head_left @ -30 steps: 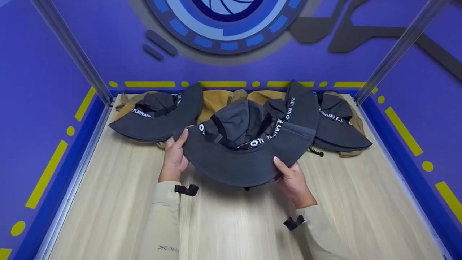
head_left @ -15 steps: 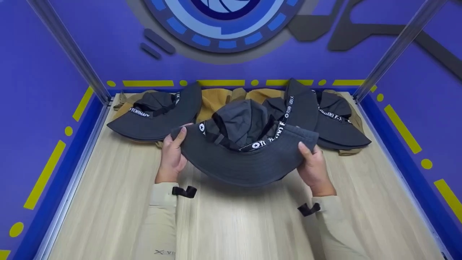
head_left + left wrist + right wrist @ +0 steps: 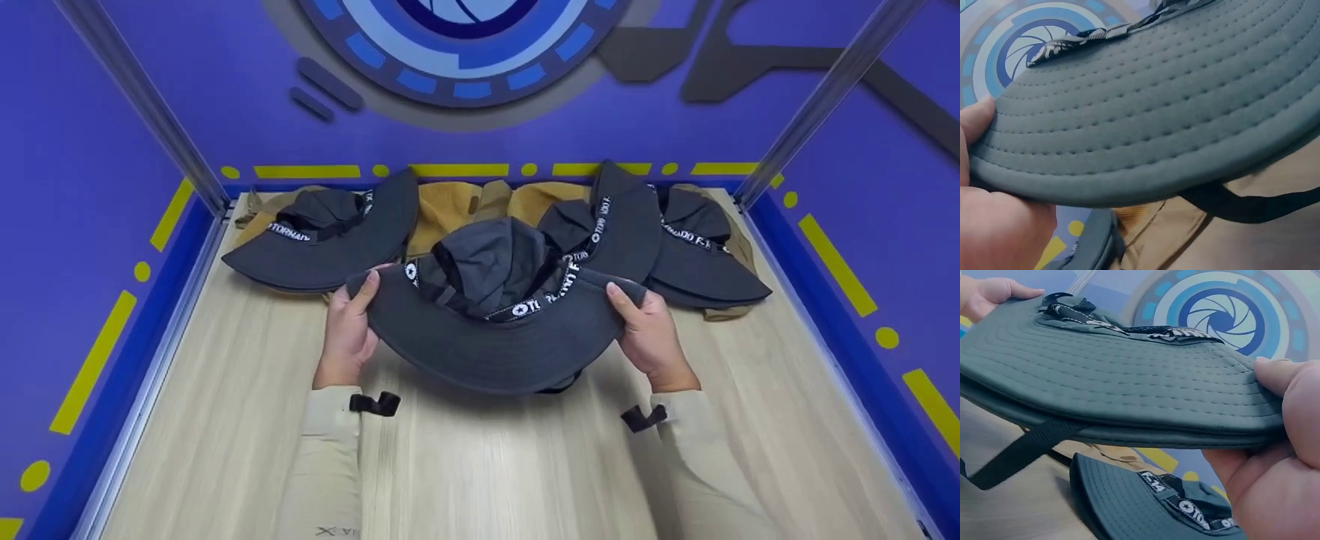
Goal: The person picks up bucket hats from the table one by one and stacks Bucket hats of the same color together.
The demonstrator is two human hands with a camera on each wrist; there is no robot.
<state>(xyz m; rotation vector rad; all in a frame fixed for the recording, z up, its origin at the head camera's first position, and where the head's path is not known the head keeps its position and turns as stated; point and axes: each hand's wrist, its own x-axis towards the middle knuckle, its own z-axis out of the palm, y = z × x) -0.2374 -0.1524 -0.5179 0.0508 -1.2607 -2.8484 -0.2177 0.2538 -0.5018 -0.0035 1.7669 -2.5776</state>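
A dark grey bucket hat (image 3: 487, 352) is held up over the table, its inside facing up and a lettered black-and-white band around the opening. My left hand (image 3: 349, 330) grips the brim at its left end, thumb on top. At the right end my right hand (image 3: 651, 334) pinches the brim the same way, fingers underneath. In the right wrist view the stitched brim (image 3: 1145, 388) spans between both hands, and a black strap (image 3: 1027, 455) hangs below it. The left wrist view shows the brim (image 3: 1157, 124) close up.
Behind the held hat, more upturned hats lie along the back wall: a grey one (image 3: 322, 259) at left, another (image 3: 626, 232) right of centre, and one (image 3: 705, 277) at far right. Tan fabric (image 3: 442, 214) shows between them. Blue panels (image 3: 480, 142) enclose the wooden table (image 3: 480, 465).
My right hand has shifted right and up along the brim to its right end. The held hat has come slightly down and left, its brim spread between both hands.
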